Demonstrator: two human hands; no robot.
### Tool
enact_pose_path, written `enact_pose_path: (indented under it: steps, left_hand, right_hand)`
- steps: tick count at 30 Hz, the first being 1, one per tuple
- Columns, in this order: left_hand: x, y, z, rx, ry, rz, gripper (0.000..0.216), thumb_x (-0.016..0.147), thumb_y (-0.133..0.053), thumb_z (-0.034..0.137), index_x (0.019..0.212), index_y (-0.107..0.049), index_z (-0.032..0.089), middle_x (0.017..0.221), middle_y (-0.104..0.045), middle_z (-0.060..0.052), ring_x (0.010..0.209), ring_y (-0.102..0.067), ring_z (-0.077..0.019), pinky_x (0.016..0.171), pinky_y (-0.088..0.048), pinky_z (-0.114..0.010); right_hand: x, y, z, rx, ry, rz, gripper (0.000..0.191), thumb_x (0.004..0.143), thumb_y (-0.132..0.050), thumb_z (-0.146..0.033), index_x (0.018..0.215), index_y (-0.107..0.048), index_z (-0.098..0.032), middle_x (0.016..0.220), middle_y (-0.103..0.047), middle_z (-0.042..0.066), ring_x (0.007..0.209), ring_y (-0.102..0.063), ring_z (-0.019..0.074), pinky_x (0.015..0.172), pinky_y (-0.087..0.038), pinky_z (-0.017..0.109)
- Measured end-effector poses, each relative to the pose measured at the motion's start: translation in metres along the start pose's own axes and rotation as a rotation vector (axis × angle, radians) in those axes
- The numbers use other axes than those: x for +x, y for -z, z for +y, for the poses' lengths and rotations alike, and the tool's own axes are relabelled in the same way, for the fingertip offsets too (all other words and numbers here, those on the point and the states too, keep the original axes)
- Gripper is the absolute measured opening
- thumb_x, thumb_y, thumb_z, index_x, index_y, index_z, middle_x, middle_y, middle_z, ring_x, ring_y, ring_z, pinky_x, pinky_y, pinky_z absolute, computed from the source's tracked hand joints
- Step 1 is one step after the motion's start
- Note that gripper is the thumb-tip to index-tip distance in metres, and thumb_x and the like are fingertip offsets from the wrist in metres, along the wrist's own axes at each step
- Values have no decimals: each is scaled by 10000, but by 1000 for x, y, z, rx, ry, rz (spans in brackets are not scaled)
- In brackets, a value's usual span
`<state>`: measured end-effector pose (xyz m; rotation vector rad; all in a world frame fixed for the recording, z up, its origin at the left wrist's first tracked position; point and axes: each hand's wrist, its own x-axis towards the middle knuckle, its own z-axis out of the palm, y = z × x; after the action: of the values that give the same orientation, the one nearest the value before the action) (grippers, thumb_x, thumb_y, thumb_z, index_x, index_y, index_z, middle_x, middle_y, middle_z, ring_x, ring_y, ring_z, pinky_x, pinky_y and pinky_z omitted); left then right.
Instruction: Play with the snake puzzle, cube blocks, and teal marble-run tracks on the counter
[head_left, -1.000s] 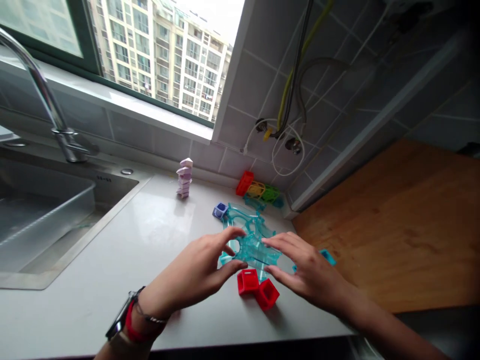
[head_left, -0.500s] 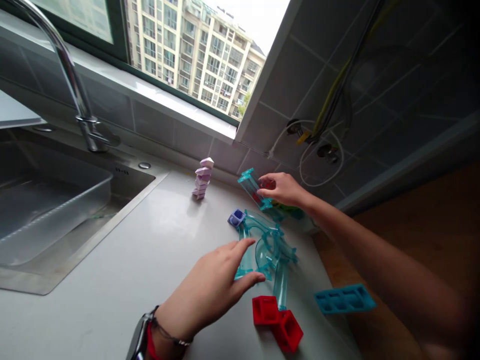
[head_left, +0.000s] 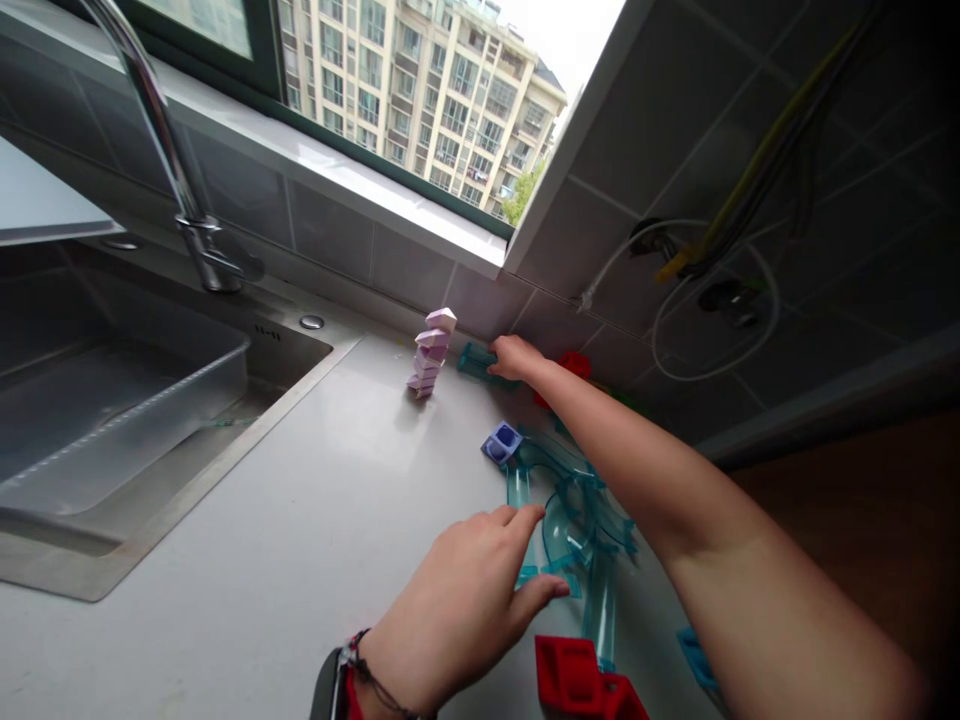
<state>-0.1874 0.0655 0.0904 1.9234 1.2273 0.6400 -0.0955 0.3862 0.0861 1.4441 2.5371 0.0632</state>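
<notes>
Against the back wall, my right hand (head_left: 516, 358) closes around one end of a clear teal track piece (head_left: 472, 360), which lies low on the counter. My left hand (head_left: 476, 580) hovers open in front, thumb and fingers apart, nothing between them. Just beyond its fingers lies a cluster of clear teal marble-run tracks (head_left: 570, 530), with a curved bowl-like part. A purple block (head_left: 502, 443) with round hollows sits at the cluster's far left. Red hollow blocks (head_left: 574, 675) stand at its near end. My right forearm hides some pieces.
A stack of lilac-and-white angular pieces (head_left: 432, 352) stands near the wall. More red pieces (head_left: 574, 364) show behind my right forearm, and a blue block (head_left: 696, 657) below it. At the left are the steel sink (head_left: 97, 575), a plastic basin (head_left: 150, 420) and the faucet (head_left: 161, 140).
My right hand has moved left along the wall with the teal track piece, which has gone from standing tilted to lying low. My left hand keeps its open shape. The view has shifted.
</notes>
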Motion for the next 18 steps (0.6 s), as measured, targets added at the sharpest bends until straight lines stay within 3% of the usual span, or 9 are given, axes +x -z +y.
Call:
enact_pose_path:
  steps: [4, 8, 15, 18]
  left_hand:
    - [0, -1, 0, 1, -34, -6, 565, 932, -638, 545, 1403, -562, 241, 1209, -723, -137, 1104, -705, -337, 936, -552, -428]
    - [0, -2, -3, 17, -36, -23, 633, 934, -628, 553, 1463, -503, 228, 1276, -706, -150, 1154, -687, -361, 968, -546, -476]
    - [-2, 0, -15, 135, 32, -68, 674, 907, -652, 517, 1473, -504, 183, 1300, -692, -176, 1177, -672, -367, 985, -526, -465]
    - [-4, 0, -17, 223, 91, -98, 590, 849, -714, 471, 1352, -605, 184, 1205, -725, -161, 1100, -701, -350, 918, -539, -419]
  right_hand:
    - [-8, -4, 0, -15, 29, 58, 491, 913, -763, -372, 1331, -633, -150, 1389, -594, 176, 1262, -586, 296, 1030, -462, 345]
    - [-35, 5, 2, -33, 58, 115, 510, 974, -677, -405, 1403, -565, -153, 1464, -489, 197, 1345, -481, 327, 1081, -427, 408]
    - [-113, 28, 9, -55, 110, -3, 305, 999, -601, -394, 1234, -694, -223, 1281, -670, 109, 1177, -616, 262, 916, -480, 301]
    - [-148, 26, 6, -57, 73, -93, 287, 982, -594, -442, 1067, -758, -221, 1090, -757, 98, 1014, -693, 251, 781, -490, 281]
